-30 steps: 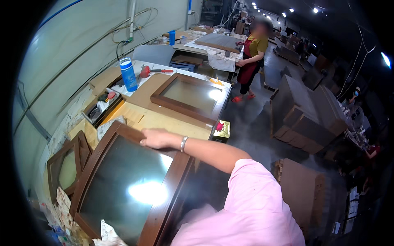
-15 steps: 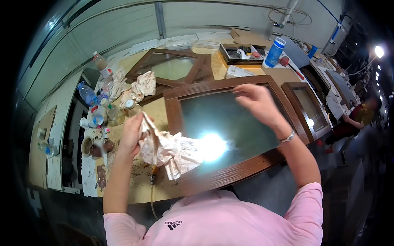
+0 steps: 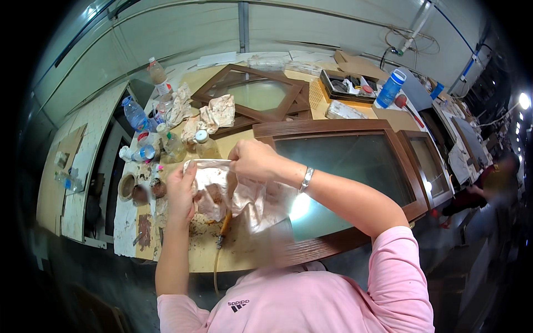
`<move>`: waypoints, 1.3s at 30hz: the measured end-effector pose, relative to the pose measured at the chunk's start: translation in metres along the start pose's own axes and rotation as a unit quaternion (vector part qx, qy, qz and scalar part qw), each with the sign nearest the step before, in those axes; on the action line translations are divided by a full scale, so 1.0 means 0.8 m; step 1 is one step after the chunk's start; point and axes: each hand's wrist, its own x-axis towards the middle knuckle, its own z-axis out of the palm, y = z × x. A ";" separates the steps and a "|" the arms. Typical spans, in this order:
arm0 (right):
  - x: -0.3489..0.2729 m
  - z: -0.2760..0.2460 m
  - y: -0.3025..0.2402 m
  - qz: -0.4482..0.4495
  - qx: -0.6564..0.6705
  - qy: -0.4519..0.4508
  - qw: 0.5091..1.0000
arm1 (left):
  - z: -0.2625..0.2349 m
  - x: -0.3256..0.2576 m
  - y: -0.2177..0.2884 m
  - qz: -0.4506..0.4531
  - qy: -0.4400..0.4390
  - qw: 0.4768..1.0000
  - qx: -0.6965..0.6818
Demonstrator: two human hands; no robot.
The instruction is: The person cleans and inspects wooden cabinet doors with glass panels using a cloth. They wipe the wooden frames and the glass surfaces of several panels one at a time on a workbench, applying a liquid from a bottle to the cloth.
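Observation:
Between my two hands a crumpled, stained pale cloth [image 3: 252, 202] hangs stretched above the table's front part. My left hand [image 3: 182, 188] is closed on its left edge, thumb on top. My right hand [image 3: 252, 159] pinches the upper edge, with the forearm reaching across a brown wooden frame with a glass panel [image 3: 344, 175]. That frame lies flat to the right, and a bright light reflects in its glass. The cloth's lower right part is blurred and covers the frame's near left corner. Just beyond my hands stands a small bottle with a pale cap [image 3: 206, 145].
More brown glazed frames [image 3: 250, 89] are stacked at the back. Plastic bottles [image 3: 135, 114], stained pots [image 3: 127, 186] and crumpled rags [image 3: 217, 111] crowd the left. A blue bottle [image 3: 391, 89] and a tool tray [image 3: 350, 86] stand back right. A hose [image 3: 217, 255] hangs over the front edge. Another person [image 3: 488, 177] is far right.
My right hand has moved left from above the glass and taken hold of the cloth. The cloth is now spread between both hands. The view has shifted slightly left.

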 end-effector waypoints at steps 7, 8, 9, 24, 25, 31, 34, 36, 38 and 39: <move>0.046 -0.005 -0.037 -0.124 -0.118 0.090 0.981 | 0.000 -0.065 0.059 0.193 -0.025 0.938 0.285; 0.050 -0.006 -0.045 -0.129 -0.112 0.069 0.983 | 0.003 -0.068 0.065 0.255 -0.101 0.907 0.321; 0.053 -0.006 -0.052 -0.131 -0.107 0.049 0.984 | 0.002 -0.068 0.069 0.313 -0.176 0.864 0.353; 0.094 0.004 0.010 -0.113 0.317 -0.023 0.941 | -0.007 0.032 -0.015 0.363 0.050 0.841 0.398; 0.096 0.006 0.009 -0.121 0.328 -0.024 0.937 | -0.007 0.034 -0.026 0.284 0.002 0.905 0.316; 0.151 0.033 0.049 -0.028 0.286 -0.140 0.948 | -0.020 0.005 -0.073 0.000 -0.120 0.992 0.046; 0.182 0.038 0.052 0.052 0.198 -0.146 0.968 | -0.022 -0.017 -0.094 -0.041 -0.041 0.989 -0.139; 0.207 0.039 0.042 0.150 0.066 -0.107 0.981 | -0.036 -0.031 -0.109 -0.078 -0.014 0.969 -0.236; 0.230 0.056 0.036 0.118 -0.082 -0.034 0.989 | -0.048 -0.039 -0.119 -0.098 0.016 0.961 -0.259; 0.243 0.064 0.044 0.103 -0.156 0.005 0.982 | -0.050 -0.041 -0.124 -0.108 0.028 0.956 -0.273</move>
